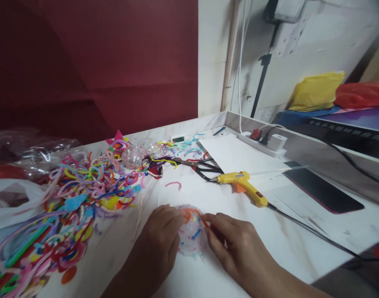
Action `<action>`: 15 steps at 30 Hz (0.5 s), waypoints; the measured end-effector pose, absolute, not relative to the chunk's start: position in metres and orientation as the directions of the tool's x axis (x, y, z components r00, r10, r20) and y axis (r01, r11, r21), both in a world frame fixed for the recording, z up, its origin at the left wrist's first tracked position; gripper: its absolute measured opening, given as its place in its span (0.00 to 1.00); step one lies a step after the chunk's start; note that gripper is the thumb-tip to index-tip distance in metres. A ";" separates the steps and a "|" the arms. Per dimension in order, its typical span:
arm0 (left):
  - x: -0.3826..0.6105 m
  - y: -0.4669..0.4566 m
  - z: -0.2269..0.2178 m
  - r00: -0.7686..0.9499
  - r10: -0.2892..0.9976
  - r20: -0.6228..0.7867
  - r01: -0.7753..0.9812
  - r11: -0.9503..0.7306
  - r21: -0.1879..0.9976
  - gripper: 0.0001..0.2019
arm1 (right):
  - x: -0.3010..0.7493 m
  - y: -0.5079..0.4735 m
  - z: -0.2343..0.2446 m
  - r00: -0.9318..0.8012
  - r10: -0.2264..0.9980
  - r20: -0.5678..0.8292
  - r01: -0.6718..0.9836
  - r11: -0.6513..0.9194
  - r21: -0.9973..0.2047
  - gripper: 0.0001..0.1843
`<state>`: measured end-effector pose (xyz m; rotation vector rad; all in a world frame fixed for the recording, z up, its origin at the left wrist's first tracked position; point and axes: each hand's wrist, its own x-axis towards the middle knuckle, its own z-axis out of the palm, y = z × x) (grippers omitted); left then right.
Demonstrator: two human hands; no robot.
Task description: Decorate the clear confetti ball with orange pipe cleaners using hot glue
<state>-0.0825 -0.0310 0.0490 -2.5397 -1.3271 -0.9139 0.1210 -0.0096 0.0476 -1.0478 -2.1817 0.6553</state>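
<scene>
Both of my hands hold a clear plastic ball with coloured bits inside, low on the white table. My left hand cups its left side. My right hand grips its right side and pinches an orange pipe cleaner that curves over the top of the ball. A yellow glue gun lies just beyond my right hand, nozzle pointing left, its black cord running off to the right.
A heap of coloured pipe cleaner pieces covers the left of the table. Black scissors, two more clear balls, a loose pink piece, a dark phone and a power strip lie farther back. Plastic bags sit at left.
</scene>
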 end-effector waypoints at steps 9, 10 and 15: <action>-0.082 -0.032 0.047 0.429 0.718 0.548 0.783 -0.598 0.170 0.18 | 0.118 -0.021 0.053 -0.487 0.834 0.261 0.431 0.488 -0.759 0.16; -0.082 -0.032 0.048 0.429 0.716 0.551 0.781 -0.600 0.172 0.18 | 0.116 -0.022 0.052 -0.476 0.842 0.252 0.418 0.469 -0.778 0.16; -0.082 -0.031 0.049 0.432 0.706 0.561 0.779 -0.605 0.161 0.18 | 0.107 -0.024 0.042 -0.434 0.895 0.101 0.269 0.236 -0.934 0.15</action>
